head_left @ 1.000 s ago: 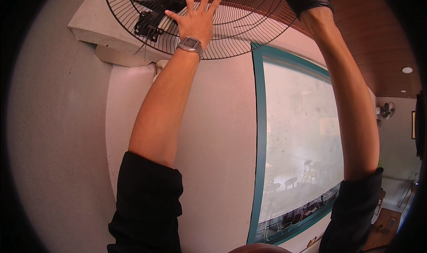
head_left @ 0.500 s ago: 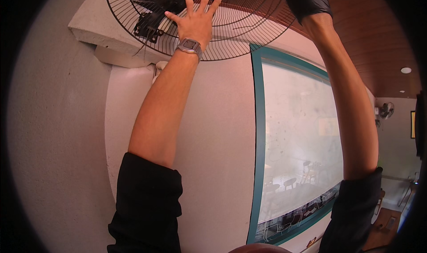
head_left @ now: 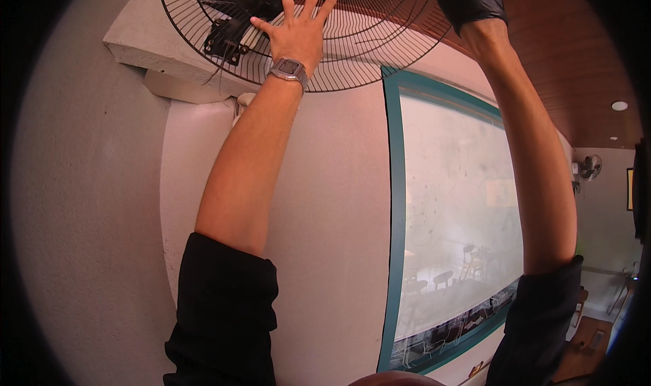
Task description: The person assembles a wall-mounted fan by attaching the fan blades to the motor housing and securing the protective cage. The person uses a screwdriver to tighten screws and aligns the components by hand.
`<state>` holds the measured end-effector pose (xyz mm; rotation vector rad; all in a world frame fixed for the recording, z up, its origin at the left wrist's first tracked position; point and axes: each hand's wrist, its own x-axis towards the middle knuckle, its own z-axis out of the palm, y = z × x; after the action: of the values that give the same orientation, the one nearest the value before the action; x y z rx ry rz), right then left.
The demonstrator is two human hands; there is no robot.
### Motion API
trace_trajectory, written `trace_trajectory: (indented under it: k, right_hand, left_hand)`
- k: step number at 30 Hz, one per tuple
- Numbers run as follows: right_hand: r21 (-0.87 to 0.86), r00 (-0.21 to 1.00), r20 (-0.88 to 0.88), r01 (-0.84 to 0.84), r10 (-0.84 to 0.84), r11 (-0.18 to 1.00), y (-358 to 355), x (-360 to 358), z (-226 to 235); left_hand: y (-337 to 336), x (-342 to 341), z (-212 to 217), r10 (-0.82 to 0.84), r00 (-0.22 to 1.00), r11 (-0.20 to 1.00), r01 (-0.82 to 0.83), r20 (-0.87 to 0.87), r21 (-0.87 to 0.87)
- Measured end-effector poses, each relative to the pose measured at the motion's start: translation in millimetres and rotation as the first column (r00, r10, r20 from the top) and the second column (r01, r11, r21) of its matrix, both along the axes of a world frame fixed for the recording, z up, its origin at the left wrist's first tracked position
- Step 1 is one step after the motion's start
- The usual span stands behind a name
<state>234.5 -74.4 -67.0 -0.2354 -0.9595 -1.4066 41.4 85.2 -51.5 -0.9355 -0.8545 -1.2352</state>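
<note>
Overhead, at the top of the head view, is the round black wire grille (head_left: 352, 89) of a fan, cut off by the upper edge. My left hand (head_left: 298, 36), bare and with a grey digital watch (head_left: 288, 68) on the wrist, lies on the wires with its fingers spread. Behind the grille, left of that hand, a black bracket (head_left: 226, 41) sits against a concrete beam. My right hand (head_left: 471, 5) wears a black glove and is raised by the grille's right rim. Its fingers run out of the picture, so I cannot see what they touch.
A concrete beam (head_left: 152, 30) juts out at the upper left above a pale wall (head_left: 325, 216). To the right stands a teal-framed window (head_left: 395, 203) with a light blind (head_left: 454, 203). Brown ceiling panels (head_left: 563, 67) run overhead. Another wall fan (head_left: 590, 167) hangs far right.
</note>
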Motion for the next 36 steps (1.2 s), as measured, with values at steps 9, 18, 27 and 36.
trace_trajectory:
  k: [9, 18, 27, 36]
  right_hand:
    - [0.046, 0.993, 0.062, 0.1, -0.103, 0.994, 0, 3, 6]
    - [0.023, 0.899, 0.163, 0.408, -0.406, 0.912, -7, -4, 5]
    - [0.061, 0.88, 0.389, 0.271, -0.273, 0.961, -6, 5, 13]
    - [0.31, 0.84, 0.194, 0.438, -0.507, 0.844, -30, 23, 6]
  left_hand:
    - [-5, 2, -2, 0.002, 1.0, 0.999, -0.002, 0.004, -0.037]
    - [-7, -1, -2, -0.015, 1.0, 0.999, 0.015, 0.017, -0.038]
    - [-5, -4, -5, -0.008, 1.0, 0.999, 0.01, 0.027, -0.043]
    - [-16, 22, -1, -0.081, 0.996, 0.996, 0.079, -0.034, -0.048]
